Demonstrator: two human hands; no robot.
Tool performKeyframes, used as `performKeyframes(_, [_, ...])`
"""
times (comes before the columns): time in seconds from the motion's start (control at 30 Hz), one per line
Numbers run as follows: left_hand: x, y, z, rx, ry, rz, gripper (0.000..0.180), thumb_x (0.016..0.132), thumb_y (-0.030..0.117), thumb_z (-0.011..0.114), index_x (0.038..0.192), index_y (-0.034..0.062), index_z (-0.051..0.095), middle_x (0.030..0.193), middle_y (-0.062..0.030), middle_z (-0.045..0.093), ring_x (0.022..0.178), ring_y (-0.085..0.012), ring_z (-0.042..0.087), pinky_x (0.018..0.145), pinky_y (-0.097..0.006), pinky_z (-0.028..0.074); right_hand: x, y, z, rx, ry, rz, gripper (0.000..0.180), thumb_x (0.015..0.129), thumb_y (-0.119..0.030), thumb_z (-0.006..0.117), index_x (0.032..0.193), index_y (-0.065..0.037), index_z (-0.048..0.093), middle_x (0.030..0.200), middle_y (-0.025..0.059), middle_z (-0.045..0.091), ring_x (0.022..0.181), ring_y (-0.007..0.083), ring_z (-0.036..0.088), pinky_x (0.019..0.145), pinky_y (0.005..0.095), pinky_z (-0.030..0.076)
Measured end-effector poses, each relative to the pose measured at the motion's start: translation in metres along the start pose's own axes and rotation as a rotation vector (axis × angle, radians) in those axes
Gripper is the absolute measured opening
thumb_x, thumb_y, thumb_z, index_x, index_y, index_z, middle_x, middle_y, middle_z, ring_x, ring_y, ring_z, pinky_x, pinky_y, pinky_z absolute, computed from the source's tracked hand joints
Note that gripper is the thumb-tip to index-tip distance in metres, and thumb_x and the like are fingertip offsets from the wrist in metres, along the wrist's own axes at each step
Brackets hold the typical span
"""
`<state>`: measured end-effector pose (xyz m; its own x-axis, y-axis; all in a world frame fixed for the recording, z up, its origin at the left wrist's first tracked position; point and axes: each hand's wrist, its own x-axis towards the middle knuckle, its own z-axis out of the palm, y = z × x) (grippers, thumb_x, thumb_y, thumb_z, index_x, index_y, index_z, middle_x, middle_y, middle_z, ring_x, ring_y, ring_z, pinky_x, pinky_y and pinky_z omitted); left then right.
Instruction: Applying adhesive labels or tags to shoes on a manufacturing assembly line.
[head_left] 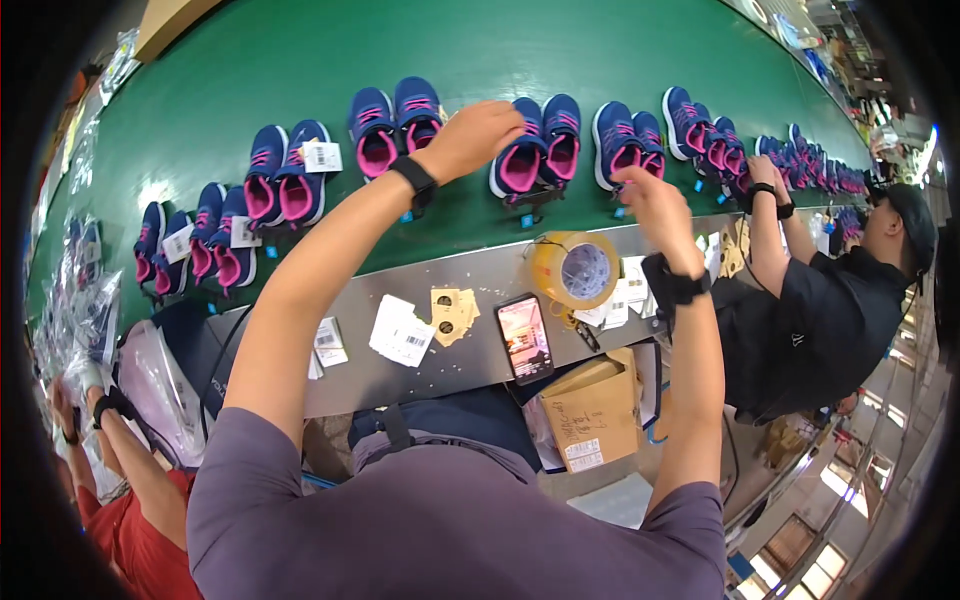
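Pairs of navy shoes with pink laces and linings stand in a row on a green conveyor belt (300, 55). My left hand (470, 138) reaches over the belt, its curled fingertips against the left side of a shoe (520, 160) in the middle pair. Between my arm and that pair stands another pair (373, 130). My right hand (655, 205) is closed in a pinch at the heel of a shoe (615, 140) in the pair to the right. What its fingertips hold is too small to tell. Small blue tags hang near several shoes.
On the metal ledge (470, 350) lie white tag cards (402, 330), brown cards (453, 315), a phone (525, 338) and a large tape roll (575, 270). Below it sits a cardboard box (590, 410). Co-workers in red (150, 520) and black (815, 310) stand either side.
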<state>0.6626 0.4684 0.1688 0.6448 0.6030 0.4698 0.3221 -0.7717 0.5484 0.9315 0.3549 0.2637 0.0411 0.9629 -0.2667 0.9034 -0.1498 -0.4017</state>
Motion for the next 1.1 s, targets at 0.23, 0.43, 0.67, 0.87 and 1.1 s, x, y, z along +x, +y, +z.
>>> performKeyframes(0.23, [0.097,-0.065,0.111,-0.088,-0.113,-0.198,0.013,0.078,0.004,0.057,0.09,0.003,0.063,0.088,-0.0142,0.063,0.088,-0.0332,0.06,0.076,-0.041,0.048,0.14,0.052,0.063,0.29,-0.335,-0.016,0.026,0.081,-0.008,0.049,0.103,0.001,0.06,0.08,0.0102,0.069,0.068,0.0217,0.066,0.06,0.0368,0.05])
performKeyframes(0.43, [0.147,-0.11,0.14,-0.111,-0.476,-0.291,0.013,0.069,0.007,0.064,0.079,0.0025,0.068,0.083,-0.0166,0.067,0.083,-0.0323,0.064,0.071,-0.041,0.05,0.204,0.076,0.083,0.239,0.004,0.069,0.024,0.083,-0.016,0.056,0.102,-0.002,0.059,0.085,0.0114,0.069,0.066,0.0269,0.065,0.061,0.0383,0.05])
performKeyframes(0.67, [0.205,-0.095,0.149,-0.151,-0.824,-0.572,0.014,0.068,0.004,0.062,0.079,0.0003,0.069,0.085,-0.0241,0.065,0.084,-0.0371,0.065,0.07,-0.043,0.051,0.225,0.114,0.078,0.086,0.159,-0.13,0.016,0.081,-0.021,0.06,0.092,-0.011,0.065,0.083,0.0138,0.067,0.081,0.0339,0.064,0.069,0.0451,0.051])
performKeyframes(0.87, [0.212,-0.098,0.166,0.036,-0.539,-0.257,0.018,0.075,0.015,0.061,0.078,-0.0009,0.067,0.08,-0.0264,0.063,0.078,-0.0413,0.062,0.071,-0.046,0.05,0.24,0.116,0.047,-0.029,0.105,-0.186,0.017,0.078,-0.017,0.06,0.09,-0.01,0.069,0.08,0.0125,0.068,0.077,0.031,0.065,0.07,0.0409,0.051])
performKeyframes(1.1, [0.209,-0.085,0.164,-0.34,-0.296,-0.571,0.013,0.073,0.014,0.066,0.082,0.0054,0.071,0.069,-0.0165,0.065,0.064,-0.0282,0.063,0.062,-0.038,0.049,0.252,0.147,0.026,0.315,-0.043,-0.231,0.019,0.077,-0.024,0.064,0.091,-0.014,0.071,0.082,0.0104,0.069,0.078,0.0265,0.067,0.07,0.0364,0.051])
